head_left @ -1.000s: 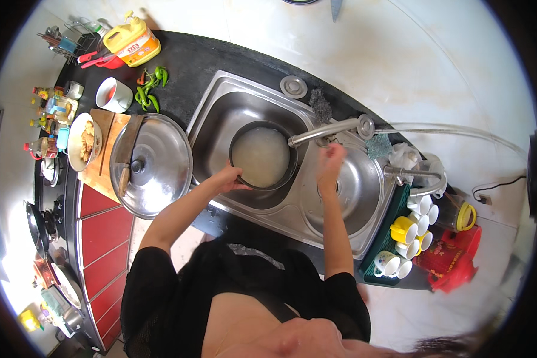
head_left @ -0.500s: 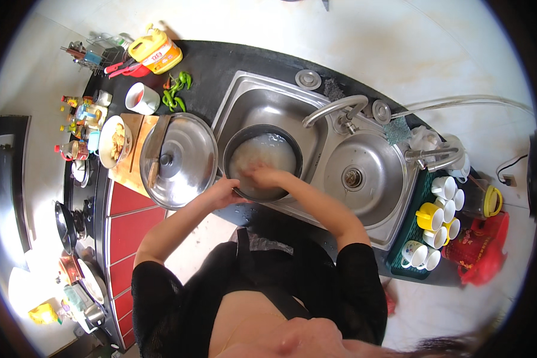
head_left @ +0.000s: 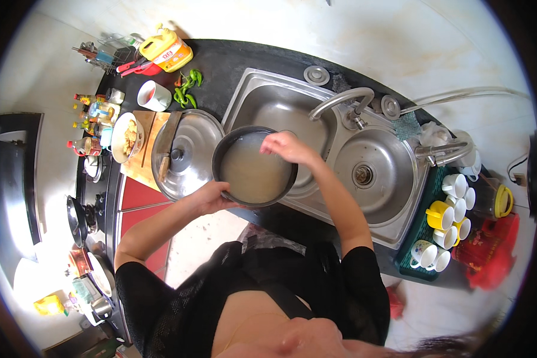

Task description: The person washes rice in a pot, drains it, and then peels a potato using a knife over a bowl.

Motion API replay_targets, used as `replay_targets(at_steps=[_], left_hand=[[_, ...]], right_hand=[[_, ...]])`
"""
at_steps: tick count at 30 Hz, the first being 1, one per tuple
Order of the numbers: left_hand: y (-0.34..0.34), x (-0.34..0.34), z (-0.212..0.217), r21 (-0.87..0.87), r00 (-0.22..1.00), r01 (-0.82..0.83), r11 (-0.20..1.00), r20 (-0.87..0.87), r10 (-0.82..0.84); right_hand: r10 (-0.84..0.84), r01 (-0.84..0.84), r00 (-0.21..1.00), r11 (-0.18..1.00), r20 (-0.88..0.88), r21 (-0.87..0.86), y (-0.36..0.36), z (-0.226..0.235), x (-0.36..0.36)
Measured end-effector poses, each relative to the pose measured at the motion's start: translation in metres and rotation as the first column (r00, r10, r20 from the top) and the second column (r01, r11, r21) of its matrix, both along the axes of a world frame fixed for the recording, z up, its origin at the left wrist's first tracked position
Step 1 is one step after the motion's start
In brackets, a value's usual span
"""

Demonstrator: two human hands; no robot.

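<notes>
A dark round pot [head_left: 244, 182] with cloudy, whitish liquid in it is over the near left part of the left sink basin [head_left: 262, 101]. At its lower left rim my left hand [head_left: 212, 197] grips the pot, thumb on the edge. My right hand [head_left: 285, 147] hovers over the pot's far right side, out of the liquid, its fingers loosely bent and holding nothing that I can see. What lies under the liquid is hidden. Left of the pot, a large steel lid [head_left: 194, 140] rests partly on a wooden board [head_left: 152, 128], with a cleaver [head_left: 168, 140] across it.
A curved faucet [head_left: 346, 98] reaches over the left basin; the right basin [head_left: 379, 179] has a drain. Several mugs [head_left: 440, 215] stand in a green tray at right. Green peppers [head_left: 188, 89], a white cup [head_left: 154, 96], a bowl of food [head_left: 127, 138] and a yellow jug [head_left: 167, 51] occupy the left counter.
My right hand has come up out of the liquid to above the pot's far right side. The pot has shifted left and appears raised, with my left hand still on its rim.
</notes>
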State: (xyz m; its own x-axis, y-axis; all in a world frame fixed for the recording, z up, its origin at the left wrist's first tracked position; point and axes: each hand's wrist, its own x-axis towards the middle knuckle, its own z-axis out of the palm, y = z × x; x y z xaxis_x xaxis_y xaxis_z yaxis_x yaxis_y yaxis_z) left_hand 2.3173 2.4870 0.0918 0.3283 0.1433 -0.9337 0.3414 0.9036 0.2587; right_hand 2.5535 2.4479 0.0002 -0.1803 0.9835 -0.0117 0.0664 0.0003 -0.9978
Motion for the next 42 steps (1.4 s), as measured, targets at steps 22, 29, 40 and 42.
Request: replay_targets(at_steps=[22, 29, 40, 42], left_hand=[[-0.006, 0.000, 0.032, 0.055, 0.987, 0.105, 0.993, -0.125, -0.098], [-0.004, 0.007, 0.040, 0.020, 0.980, 0.109, 0.994, -0.171, -0.104], [0.001, 0.008, 0.042, -0.052, 0.963, 0.087, 0.995, -0.252, -0.097], [0.002, 0.006, 0.039, -0.067, 0.963, 0.094, 0.993, -0.246, -0.108]], right_hand=[[-0.469, 0.130, 0.058, 0.879, -0.881, -0.459, 0.005, -0.067, -0.015], [-0.595, 0.066, -0.094, 0.796, -0.798, -0.601, 0.008, -0.094, -0.036], [-0.642, -0.069, -0.260, 0.757, -0.721, -0.650, 0.010, -0.113, -0.049], [-0.634, -0.097, -0.297, 0.764, -0.714, -0.638, 0.010, -0.117, -0.051]])
